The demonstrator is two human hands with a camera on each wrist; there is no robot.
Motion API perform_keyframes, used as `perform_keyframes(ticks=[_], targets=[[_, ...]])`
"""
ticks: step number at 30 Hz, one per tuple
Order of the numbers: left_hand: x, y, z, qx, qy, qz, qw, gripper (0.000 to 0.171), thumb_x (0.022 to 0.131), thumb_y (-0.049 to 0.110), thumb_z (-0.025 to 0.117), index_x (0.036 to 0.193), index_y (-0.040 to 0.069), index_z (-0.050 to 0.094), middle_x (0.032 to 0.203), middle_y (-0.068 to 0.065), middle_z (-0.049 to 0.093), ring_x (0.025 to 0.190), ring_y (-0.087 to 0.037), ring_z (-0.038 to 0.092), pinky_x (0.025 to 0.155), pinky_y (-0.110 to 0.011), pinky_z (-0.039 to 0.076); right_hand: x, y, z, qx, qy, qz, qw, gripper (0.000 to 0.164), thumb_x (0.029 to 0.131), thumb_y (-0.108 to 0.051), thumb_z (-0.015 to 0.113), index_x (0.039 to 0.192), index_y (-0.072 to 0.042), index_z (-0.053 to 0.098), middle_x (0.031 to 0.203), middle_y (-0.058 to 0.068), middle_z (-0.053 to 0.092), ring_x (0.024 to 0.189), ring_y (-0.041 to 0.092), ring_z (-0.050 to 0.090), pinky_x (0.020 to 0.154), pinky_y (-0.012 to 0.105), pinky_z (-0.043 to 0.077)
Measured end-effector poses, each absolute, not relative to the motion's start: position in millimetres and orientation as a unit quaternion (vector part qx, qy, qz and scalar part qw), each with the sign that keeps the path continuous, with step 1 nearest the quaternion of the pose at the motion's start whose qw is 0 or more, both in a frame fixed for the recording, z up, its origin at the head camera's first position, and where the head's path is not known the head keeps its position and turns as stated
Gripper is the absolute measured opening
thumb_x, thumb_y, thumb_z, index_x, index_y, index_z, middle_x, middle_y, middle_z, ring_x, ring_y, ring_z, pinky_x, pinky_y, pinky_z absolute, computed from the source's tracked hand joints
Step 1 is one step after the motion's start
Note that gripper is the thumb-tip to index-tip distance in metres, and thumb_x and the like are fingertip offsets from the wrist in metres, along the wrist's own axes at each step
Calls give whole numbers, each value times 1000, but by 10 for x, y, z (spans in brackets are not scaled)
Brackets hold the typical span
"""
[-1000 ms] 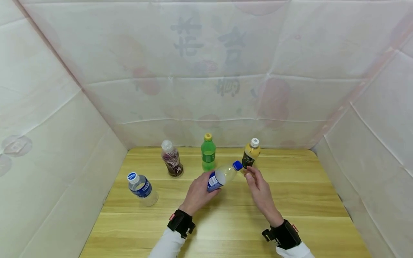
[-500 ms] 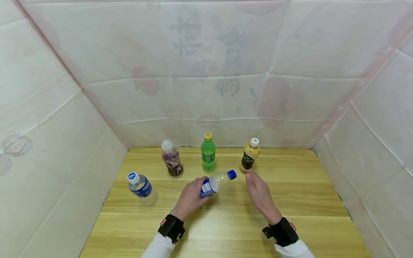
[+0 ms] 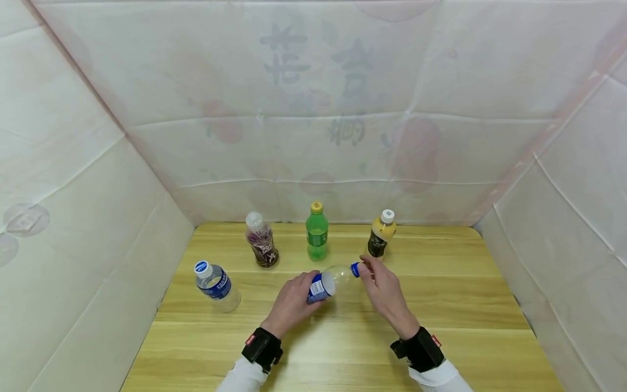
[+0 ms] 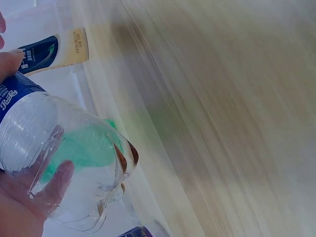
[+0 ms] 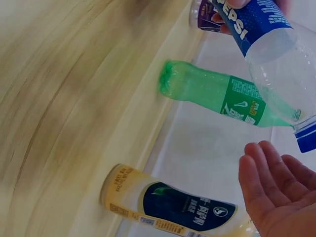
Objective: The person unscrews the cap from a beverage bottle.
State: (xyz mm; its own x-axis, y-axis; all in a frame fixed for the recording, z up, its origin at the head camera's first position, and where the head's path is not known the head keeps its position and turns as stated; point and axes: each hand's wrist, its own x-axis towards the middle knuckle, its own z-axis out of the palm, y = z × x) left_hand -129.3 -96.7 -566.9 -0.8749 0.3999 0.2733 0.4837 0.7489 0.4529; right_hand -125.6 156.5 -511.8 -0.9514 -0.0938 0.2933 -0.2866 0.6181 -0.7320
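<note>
A clear Pepsi bottle [image 3: 338, 276] with a blue label is held tilted above the table by my left hand [image 3: 294, 299]. Its fingers and thumb wrap the label end, and the left wrist view shows the bottle's clear base [image 4: 94, 163]. The blue cap [image 5: 307, 137] points right, towards my right hand [image 3: 387, 294]. In the right wrist view the right hand's fingers [image 5: 269, 173] are extended, slightly bent, just beside the cap; any contact there cannot be made out. Just beyond that hand stands a yellow bottle [image 3: 383, 231] with a white cap.
Upright on the wooden table [image 3: 465, 305] stand a green bottle [image 3: 317, 237] with a yellow cap, a dark-purple labelled bottle [image 3: 262, 245], and a clear water bottle [image 3: 215, 286] at the left. A pale printed sheet [image 3: 303, 152] walls the back and sides.
Over the second, my left hand has drawn the Pepsi bottle back towards me and slightly left. My right hand has moved left, from beside the yellow bottle to the blue cap.
</note>
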Motion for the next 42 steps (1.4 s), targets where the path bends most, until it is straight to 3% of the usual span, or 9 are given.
perform_keyframes(ticks=[6,12,24,33,42], targets=[[-1284,-925,-5638,-237,-932,-262,79,76,81,31,91,142,6,53,122,-12,68,106,-27,68,92,-48,57,-1256,1543,-5076,90,-895,419,126,40,107,-36,57,130,-4,67,98,0,70,87,12,65,76,36,57],[-1288,-887,-5632,-237,-933,-262,68,76,82,32,90,143,6,52,124,-12,67,108,-27,67,94,-48,56,-1273,1544,-5063,99,-894,407,156,30,106,-32,62,118,-6,71,86,-6,63,74,10,56,66,30,49],[-1285,-852,-5621,-239,-934,-257,66,75,83,32,89,143,6,51,122,-11,67,107,-26,67,92,-48,56,-1283,1546,-5019,103,-891,408,169,26,102,-28,69,111,-4,73,90,0,69,77,10,63,67,28,55],[-1275,-828,-5654,-253,-928,-264,74,73,84,30,88,142,6,50,119,-9,67,103,-25,67,87,-46,57,-1295,1565,-5006,121,-897,372,204,21,100,-26,71,106,-6,73,76,-8,55,63,8,49,57,25,43],[-1270,-839,-5675,-260,-914,-311,23,68,89,29,84,142,6,50,126,-10,66,109,-25,66,93,-47,57,-1317,1588,-4994,160,-896,364,197,15,99,-20,72,104,-6,70,77,-8,53,64,7,48,55,23,43]])
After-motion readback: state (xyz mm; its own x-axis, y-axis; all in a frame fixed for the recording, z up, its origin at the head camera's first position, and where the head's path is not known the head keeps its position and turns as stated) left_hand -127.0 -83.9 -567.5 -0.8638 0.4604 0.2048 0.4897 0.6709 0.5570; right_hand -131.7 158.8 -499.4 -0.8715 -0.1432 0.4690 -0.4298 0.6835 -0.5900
